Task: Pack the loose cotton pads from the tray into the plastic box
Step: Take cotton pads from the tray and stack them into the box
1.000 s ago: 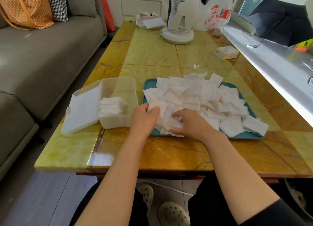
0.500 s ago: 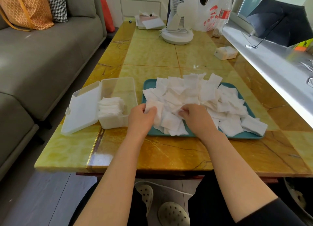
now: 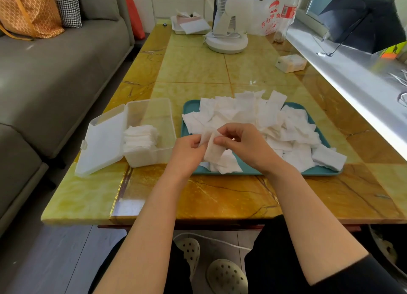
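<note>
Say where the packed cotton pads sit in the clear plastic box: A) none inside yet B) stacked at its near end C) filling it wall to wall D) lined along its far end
B: the stack of cotton pads sits at the near end of the plastic box.

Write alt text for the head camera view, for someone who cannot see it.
The left hand and right hand pinch a small bunch of cotton pads above a teal tray heaped with loose pads. To the left on the yellow table, an open plastic box holds a short stack of pads.
</note>
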Tool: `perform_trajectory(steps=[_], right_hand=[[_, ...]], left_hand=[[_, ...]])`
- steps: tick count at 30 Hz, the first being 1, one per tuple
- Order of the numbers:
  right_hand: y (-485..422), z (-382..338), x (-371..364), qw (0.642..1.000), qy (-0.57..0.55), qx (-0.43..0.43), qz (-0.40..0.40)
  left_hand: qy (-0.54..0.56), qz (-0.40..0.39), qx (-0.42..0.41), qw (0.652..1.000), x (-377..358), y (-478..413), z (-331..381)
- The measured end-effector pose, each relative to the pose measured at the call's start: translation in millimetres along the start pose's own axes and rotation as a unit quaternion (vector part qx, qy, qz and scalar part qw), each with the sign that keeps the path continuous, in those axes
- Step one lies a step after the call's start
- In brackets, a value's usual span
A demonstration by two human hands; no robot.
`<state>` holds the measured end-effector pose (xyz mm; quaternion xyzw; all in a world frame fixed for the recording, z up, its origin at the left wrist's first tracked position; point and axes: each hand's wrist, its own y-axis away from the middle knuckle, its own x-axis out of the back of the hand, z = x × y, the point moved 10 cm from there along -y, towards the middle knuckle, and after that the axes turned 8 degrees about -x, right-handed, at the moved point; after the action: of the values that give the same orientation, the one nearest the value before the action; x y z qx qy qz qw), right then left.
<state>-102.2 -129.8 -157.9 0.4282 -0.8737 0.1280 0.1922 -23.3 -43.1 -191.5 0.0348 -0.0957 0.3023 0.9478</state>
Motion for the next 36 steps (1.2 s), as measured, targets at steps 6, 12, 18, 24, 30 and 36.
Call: perform_trajectory(steps=[6, 12, 18, 24, 30, 36], right_hand=[[0.1, 1.4, 8.4, 0.998, 0.039, 0.004, 0.041], [-0.9, 4.3, 10.1, 0.997, 0.05, -0.001, 0.064], [-2.1, 11.2, 10.2, 0.995, 0.031, -0.022, 0.089], [-3.6, 25.1, 16.2, 0.99, 0.06, -0.063, 0.112], [-0.9, 52.9, -20.2, 0.95, 0.287, -0.111, -0.059], [-2.1, 45.6, -22.7, 0.925, 0.364, -0.108, -0.034]], left_hand=[[-0.016, -0.035, 0.002, 0.999, -8.9, 0.1, -3.5], [-0.02, -0.047, 0.032, 0.998, -14.1, 2.0, -3.5], [0.012, -0.037, 0.017, 0.999, -12.5, 2.6, 4.8], [-0.048, 0.043, -0.012, 0.998, 8.3, -1.0, 1.3], [-0.066, 0.092, -0.014, 0.993, 21.7, -3.3, 0.4], [-0.068, 0.103, -0.009, 0.992, 24.4, 0.1, 0.3]])
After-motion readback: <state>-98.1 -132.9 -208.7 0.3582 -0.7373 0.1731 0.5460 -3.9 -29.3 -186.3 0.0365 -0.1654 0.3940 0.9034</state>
